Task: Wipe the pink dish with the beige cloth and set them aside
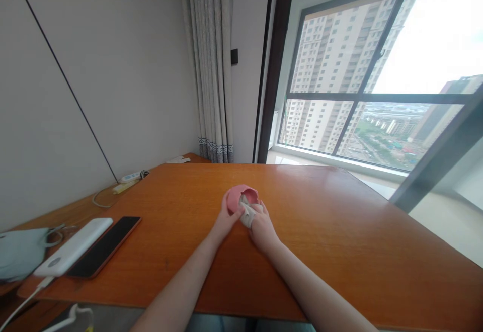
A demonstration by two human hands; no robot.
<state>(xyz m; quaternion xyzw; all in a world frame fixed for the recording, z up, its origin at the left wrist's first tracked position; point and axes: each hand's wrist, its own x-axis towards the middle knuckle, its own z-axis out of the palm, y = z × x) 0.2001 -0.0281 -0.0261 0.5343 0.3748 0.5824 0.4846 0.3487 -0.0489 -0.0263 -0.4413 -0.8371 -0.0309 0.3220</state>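
A: On the head view, I'm remote. Where's the bowl?

B: Pink bowl (234, 197) is at mid-bench (320, 251), between my two hands. Tilted, mouth turned toward my right side. I can't tell if its underside touches the wood.

A: Hands?

B: Left hand (226, 216) is wrapped round the bowl's left wall, thumb near the rim. Right hand (263, 229) is closed on a white cloth (247, 216), fingers at the mouth. Some fingertips are hidden, so I can't call the exact pinch.

A: Step?

B: My read: handling the cloth at the mouth. Part of it is inside, the rest bunched outside under my right fingers. One frame doesn't tell me whether it's going in or coming out.

A: So what does the next move call for?

B: Either way, I'd say: left braces the wall without squeezing it out of shape, right gathers the loose part before shifting. Main risk, I think, is cloth snagging on the rim.

A: Anything in the way?

B: No. Phone (105, 246) and power bank (75, 246) lie side by side, well off to my left.
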